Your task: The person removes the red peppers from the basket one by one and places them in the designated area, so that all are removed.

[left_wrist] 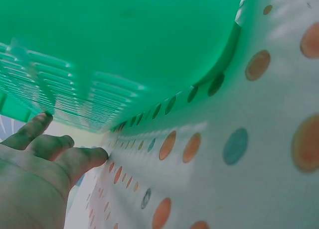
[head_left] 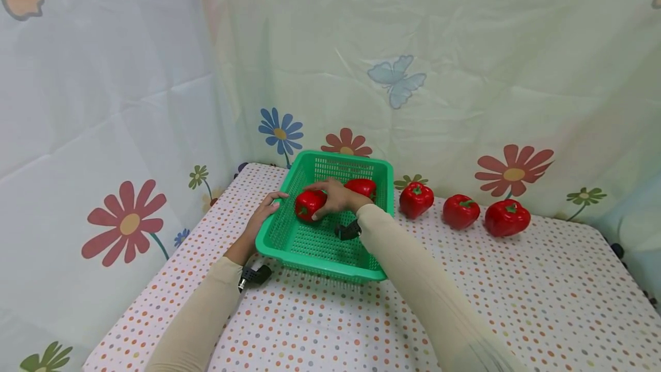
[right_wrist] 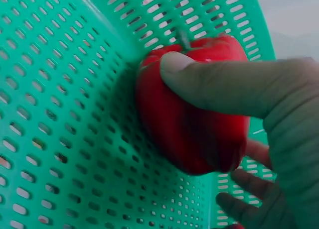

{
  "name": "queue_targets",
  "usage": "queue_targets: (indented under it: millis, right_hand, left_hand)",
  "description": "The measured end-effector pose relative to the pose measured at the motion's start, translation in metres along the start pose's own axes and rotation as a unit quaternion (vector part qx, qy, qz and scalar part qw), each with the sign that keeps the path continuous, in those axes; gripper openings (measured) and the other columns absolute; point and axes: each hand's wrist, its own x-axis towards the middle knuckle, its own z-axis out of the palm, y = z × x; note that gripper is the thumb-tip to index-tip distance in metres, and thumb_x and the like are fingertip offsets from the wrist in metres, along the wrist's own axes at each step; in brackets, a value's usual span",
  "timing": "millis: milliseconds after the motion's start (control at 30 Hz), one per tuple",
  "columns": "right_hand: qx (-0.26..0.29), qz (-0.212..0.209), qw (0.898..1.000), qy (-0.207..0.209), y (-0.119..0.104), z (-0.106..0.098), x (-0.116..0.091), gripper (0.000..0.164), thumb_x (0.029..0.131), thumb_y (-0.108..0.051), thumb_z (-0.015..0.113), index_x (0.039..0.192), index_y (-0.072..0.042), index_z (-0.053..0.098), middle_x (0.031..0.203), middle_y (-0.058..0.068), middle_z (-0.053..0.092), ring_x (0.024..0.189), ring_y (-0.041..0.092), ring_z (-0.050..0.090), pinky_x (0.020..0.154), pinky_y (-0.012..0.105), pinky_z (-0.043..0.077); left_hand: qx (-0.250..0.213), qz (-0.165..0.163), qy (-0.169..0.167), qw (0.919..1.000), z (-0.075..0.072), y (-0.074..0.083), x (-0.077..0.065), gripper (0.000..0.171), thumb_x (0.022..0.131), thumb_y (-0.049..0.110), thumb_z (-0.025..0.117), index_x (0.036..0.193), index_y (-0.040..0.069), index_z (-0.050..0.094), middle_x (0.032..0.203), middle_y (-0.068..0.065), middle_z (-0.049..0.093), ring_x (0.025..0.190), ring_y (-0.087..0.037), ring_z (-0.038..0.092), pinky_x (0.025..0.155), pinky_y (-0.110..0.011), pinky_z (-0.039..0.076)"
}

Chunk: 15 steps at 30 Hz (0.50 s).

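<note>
Inside the green plastic basket [head_left: 322, 267], my right hand [head_left: 335, 195] grips a red bell pepper [head_left: 308, 205] near the left wall. In the right wrist view its thumb lies across this bell pepper [right_wrist: 174, 124], close to the green stem, and the other fingers are partly hidden behind. A second red bell pepper [head_left: 363, 187] sits farther back in the basket, partly covered by the right hand. My left hand [head_left: 260, 218] rests at the basket's left rim with fingers extended. From the left wrist, the fingers [left_wrist: 82, 159] show beside the basket's slotted outer wall [left_wrist: 107, 97].
Three more red bell peppers, a left one [head_left: 416, 200], a middle one [head_left: 461, 211] and a right one [head_left: 507, 218], stand in a row right of the basket. Below is a table with a dotted cloth [head_left: 310, 326]. Flower-printed curtains [head_left: 454, 119] hang behind and at left.
</note>
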Motion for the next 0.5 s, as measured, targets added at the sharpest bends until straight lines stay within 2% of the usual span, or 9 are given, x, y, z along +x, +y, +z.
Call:
queue_targets:
  millis: [133, 267, 500]
  right_hand:
    - [0.014, -0.036, 0.999, -0.017, -0.0047, 0.0022, -0.0002, 0.074, 0.078, -0.019, 0.083, 0.143, -0.022, 0.048, 0.145, 0.01, 0.047, 0.128, 0.03, 0.045, 0.098, 0.046, 0.049]
    - [0.027, -0.048, 0.998, -0.019, -0.0068, 0.0033, -0.0002, 0.074, 0.077, -0.016, 0.083, 0.14, -0.013, 0.046, 0.139, 0.01, 0.052, 0.123, 0.028, 0.051, 0.097, 0.042, 0.05]
    - [0.002, -0.047, 0.998, -0.038, -0.0071, 0.0041, -0.0014, 0.072, 0.08, -0.021, 0.08, 0.144, -0.02, 0.045, 0.136, 0.011, 0.051, 0.119, 0.027, 0.05, 0.093, 0.04, 0.052]
  left_hand:
    - [-0.002, 0.005, -0.003, 1.0, 0.0002, -0.0004, 0.0004, 0.039, 0.106, 0.023, 0.028, 0.138, 0.002, 0.033, 0.153, -0.024, 0.026, 0.136, -0.047, 0.035, 0.107, -0.061, 0.034]
    - [-0.005, 0.009, -0.006, 0.9999, 0.0005, -0.0005, 0.0009, 0.038, 0.106, 0.023, 0.029, 0.137, 0.002, 0.034, 0.152, -0.026, 0.025, 0.135, -0.048, 0.035, 0.107, -0.062, 0.033]
    - [-0.01, 0.007, -0.003, 0.9999, 0.0012, 0.0, -0.0002, 0.037, 0.106, 0.023, 0.029, 0.136, 0.003, 0.035, 0.152, -0.025, 0.026, 0.135, -0.046, 0.035, 0.107, -0.058, 0.034]
